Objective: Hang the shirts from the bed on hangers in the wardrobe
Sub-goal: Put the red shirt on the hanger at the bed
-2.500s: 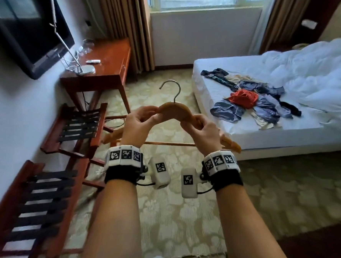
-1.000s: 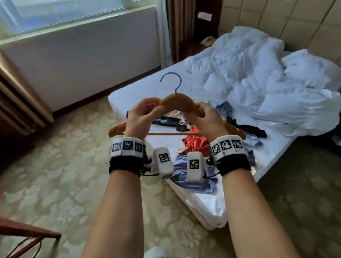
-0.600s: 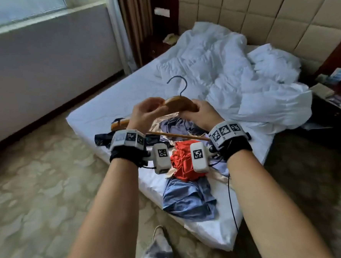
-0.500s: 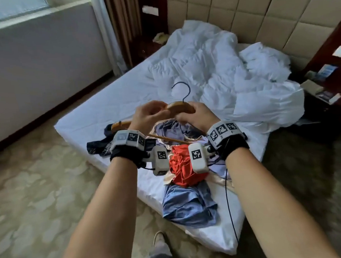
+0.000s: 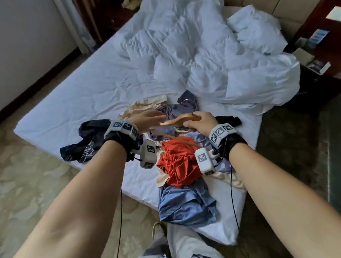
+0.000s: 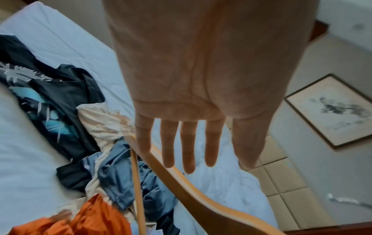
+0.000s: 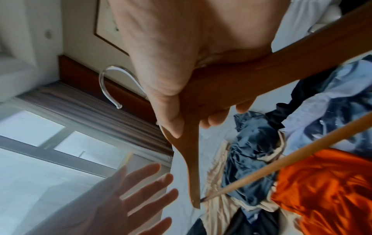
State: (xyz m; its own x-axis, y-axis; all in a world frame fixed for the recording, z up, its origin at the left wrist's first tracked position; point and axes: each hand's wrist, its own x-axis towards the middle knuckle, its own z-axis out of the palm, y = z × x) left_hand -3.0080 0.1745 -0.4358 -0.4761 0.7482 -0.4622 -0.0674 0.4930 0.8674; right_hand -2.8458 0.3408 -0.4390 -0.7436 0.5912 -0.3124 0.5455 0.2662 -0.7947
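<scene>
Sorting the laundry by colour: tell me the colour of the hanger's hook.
The hook is silvery metal, on the wooden hanger; clearest in the right wrist view.

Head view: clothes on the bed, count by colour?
orange garment: 1
navy printed garment: 1
blue garment: 1
slate-blue garment: 1
cream garment: 1
black garment: 1
Total: at least 6; the pile may hide others.

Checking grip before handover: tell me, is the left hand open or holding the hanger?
Open. The left hand has straight, spread fingers beside the hanger; only the right hand grips it.
</scene>
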